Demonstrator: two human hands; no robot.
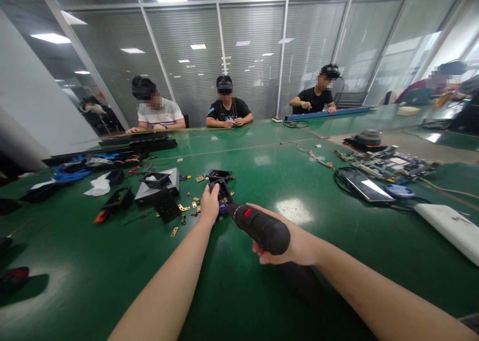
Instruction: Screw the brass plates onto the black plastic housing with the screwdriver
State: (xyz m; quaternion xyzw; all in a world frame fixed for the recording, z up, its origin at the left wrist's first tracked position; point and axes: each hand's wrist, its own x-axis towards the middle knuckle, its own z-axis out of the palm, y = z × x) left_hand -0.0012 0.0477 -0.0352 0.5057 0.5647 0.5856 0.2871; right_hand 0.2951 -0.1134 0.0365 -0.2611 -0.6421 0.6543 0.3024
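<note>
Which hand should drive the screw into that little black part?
The right hand, probably: it already grips the electric screwdriver, whose tip points at the small black part. The left hand holds that part steady on the green table.

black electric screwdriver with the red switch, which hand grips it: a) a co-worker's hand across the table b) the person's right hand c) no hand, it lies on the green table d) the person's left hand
b: the right hand is wrapped around the black electric screwdriver with the red switch, while the left hand holds a small black plastic part on the green table.
</note>
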